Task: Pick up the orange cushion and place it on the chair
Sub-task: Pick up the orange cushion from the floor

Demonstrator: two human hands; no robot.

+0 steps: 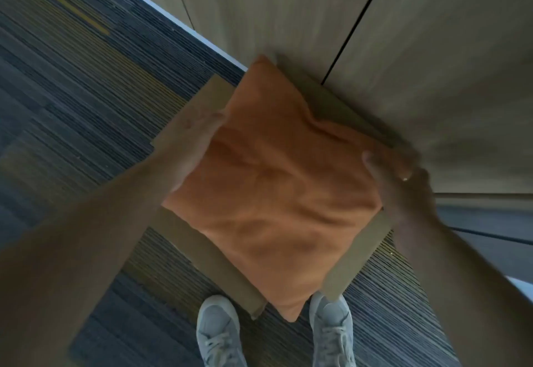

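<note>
The orange cushion (271, 193) fills the middle of the head view, lying flat over the square brown seat of the chair (219, 268), one corner hanging past the seat's near edge. My left hand (199, 135) presses flat against the cushion's left edge. On the right edge my right hand (395, 176), with a ring on one finger, grips the cushion's corner; it is blurred by motion. Only strips of the seat show around the cushion.
A pale wood-panelled wall (346, 20) rises right behind the chair. Striped dark carpet (72, 92) covers the floor to the left and front. My two grey sneakers (222, 335) stand just below the seat's near corner.
</note>
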